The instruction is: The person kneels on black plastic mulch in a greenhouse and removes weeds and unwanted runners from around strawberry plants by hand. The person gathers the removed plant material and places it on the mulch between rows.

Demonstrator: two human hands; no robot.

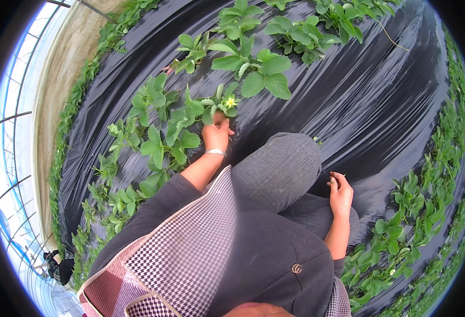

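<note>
My left hand point(216, 136), with a silvery band at the wrist, reaches into a strawberry plant point(188, 115) on the bed. Its fingertips are blurred among the leaves, just below a pale yellow-green flower point(230, 102), so their grip is unclear. The thumb points off to the right, over black plastic mulch film point(272, 115). On the other side of my bent knee point(280, 170), my right hand point(340, 192) is raised with curled fingers. Tiny green plant bits point(331, 182) show at its fingertips, seemingly pinched there.
More strawberry plants point(264, 75) grow up the bed through the film. Another planted row point(407, 206) runs along the right. A small green sprig point(317, 140) lies beyond my knee. At far left are the greenhouse's frame point(12, 115) and a dark-clothed person point(60, 267).
</note>
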